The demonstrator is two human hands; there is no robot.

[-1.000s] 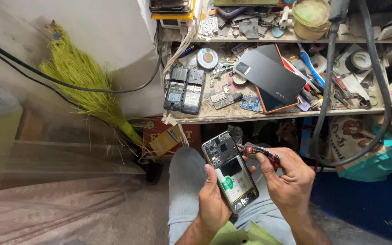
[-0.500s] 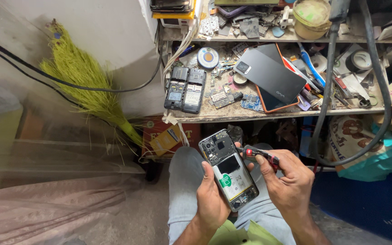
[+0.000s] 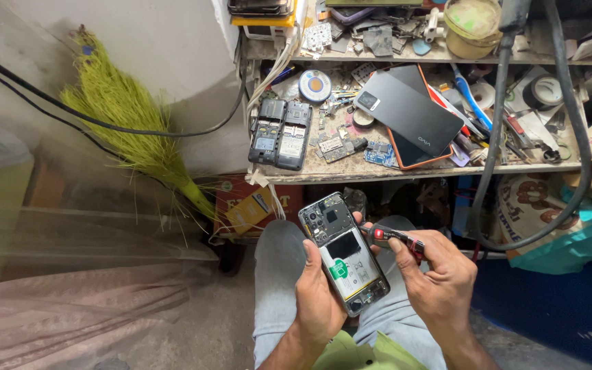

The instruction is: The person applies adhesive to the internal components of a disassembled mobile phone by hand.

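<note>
Head view, change: we note the opened phone (image 3: 344,257) sits lower over the lap than a second ago, and the red-and-black screwdriver (image 3: 395,238) now meets its right edge, where earlier it stood just off it.
Meaning: we judge the work on the bared back of the phone to be under way, the tool brought to the upper part of the frame.
Phone position: below the cluttered workbench (image 3: 392,168), over the person's knee, back cover off, battery showing.
Left hand (image 3: 320,301): clamped round the phone's lower half from beneath, thumb along the left edge.
Right hand (image 3: 440,281): closed on the screwdriver, fingers curled, tip pointing left at the phone.
Bench: a dark tablet (image 3: 409,113) lies above the phone.
</note>
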